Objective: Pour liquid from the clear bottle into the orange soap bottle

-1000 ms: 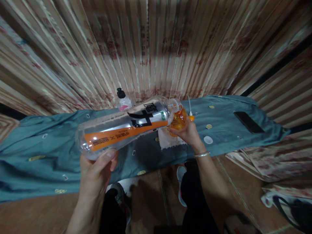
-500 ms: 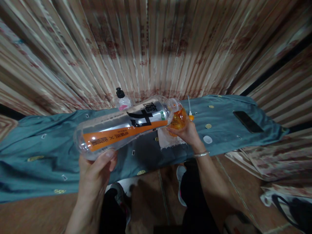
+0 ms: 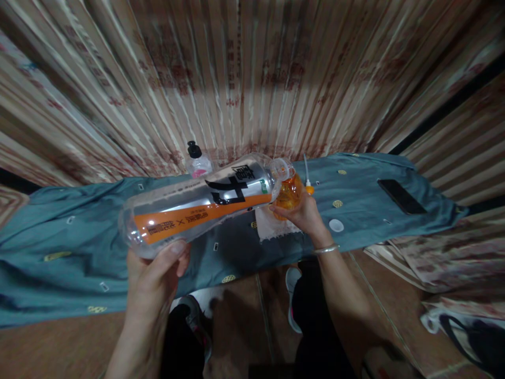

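Note:
My left hand [image 3: 158, 268] is closed around the base end of a large clear plastic bottle [image 3: 205, 202] with a silver and orange label. The bottle is tilted nearly flat, its neck pointing right at the mouth of a small orange spray bottle [image 3: 289, 196]. My right hand [image 3: 302, 213] grips that orange bottle, fingers wrapped round it. Beneath it lies a white cloth [image 3: 276, 229]. Just beyond my right hand is an orange-collared spray top [image 3: 309, 188] with a pale tube standing up. A round white cap [image 3: 336, 226] lies to its right.
A teal patterned cloth [image 3: 221, 263] covers the long narrow table. A black-capped clear bottle [image 3: 199, 160] stands at the back, behind the large bottle. A black phone [image 3: 401, 196] lies at the right. Pleated curtains [image 3: 236, 79] hang close behind the table.
Almost nothing differs. Both hands and both bottles hold the same places, with the large bottle still tilted toward the orange one.

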`<action>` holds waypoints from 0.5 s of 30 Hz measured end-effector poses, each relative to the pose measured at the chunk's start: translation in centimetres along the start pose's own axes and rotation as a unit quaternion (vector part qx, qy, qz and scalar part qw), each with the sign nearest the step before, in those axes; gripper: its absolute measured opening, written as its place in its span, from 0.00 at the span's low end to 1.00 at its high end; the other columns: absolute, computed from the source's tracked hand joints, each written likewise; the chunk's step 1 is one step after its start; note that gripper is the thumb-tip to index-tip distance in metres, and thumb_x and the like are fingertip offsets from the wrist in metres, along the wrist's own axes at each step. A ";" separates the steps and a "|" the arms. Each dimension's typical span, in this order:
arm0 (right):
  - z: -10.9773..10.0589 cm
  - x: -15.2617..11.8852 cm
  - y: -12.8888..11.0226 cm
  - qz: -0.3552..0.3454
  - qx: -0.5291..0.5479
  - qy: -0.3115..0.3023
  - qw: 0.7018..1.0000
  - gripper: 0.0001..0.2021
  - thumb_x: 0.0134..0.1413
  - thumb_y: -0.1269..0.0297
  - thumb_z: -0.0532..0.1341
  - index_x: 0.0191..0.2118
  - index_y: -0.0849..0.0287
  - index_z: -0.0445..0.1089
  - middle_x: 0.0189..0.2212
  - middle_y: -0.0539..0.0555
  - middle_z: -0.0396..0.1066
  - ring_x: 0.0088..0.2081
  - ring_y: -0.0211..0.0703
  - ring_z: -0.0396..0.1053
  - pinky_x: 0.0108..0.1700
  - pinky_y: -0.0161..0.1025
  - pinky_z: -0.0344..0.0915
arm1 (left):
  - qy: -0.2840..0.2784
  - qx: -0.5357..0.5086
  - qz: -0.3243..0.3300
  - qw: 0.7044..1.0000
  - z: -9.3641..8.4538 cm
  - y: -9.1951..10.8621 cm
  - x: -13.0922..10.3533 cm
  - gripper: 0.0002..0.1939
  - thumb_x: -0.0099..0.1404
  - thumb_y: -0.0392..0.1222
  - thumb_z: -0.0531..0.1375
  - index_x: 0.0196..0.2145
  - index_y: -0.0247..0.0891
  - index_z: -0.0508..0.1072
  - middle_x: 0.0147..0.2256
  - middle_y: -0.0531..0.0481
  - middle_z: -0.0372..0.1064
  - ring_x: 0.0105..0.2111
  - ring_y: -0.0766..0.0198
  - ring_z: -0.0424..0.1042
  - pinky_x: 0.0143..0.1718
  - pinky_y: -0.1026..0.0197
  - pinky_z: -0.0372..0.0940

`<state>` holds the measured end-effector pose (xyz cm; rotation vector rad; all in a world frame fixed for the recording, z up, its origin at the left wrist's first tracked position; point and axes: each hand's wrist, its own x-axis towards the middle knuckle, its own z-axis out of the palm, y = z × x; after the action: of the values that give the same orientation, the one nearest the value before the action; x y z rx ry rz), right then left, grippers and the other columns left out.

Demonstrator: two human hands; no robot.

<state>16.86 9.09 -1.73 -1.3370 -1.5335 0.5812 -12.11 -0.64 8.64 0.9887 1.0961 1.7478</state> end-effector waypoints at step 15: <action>0.1 -0.1 0.6 -0.006 -0.003 -0.008 1.000 0.62 0.42 0.50 0.83 0.78 0.54 0.54 0.62 0.62 0.79 0.64 0.67 0.76 0.67 0.63 0.76 | 0.027 0.014 -0.021 0.999 -0.2 -0.3 0.1 0.11 0.41 0.39 0.73 0.25 0.36 0.78 0.15 0.55 0.64 0.13 0.70 0.57 0.08 0.70 0.50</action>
<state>17.05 9.23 -2.29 -1.3306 -1.5567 0.5821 -12.22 -0.50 8.29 0.9343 1.1700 1.7382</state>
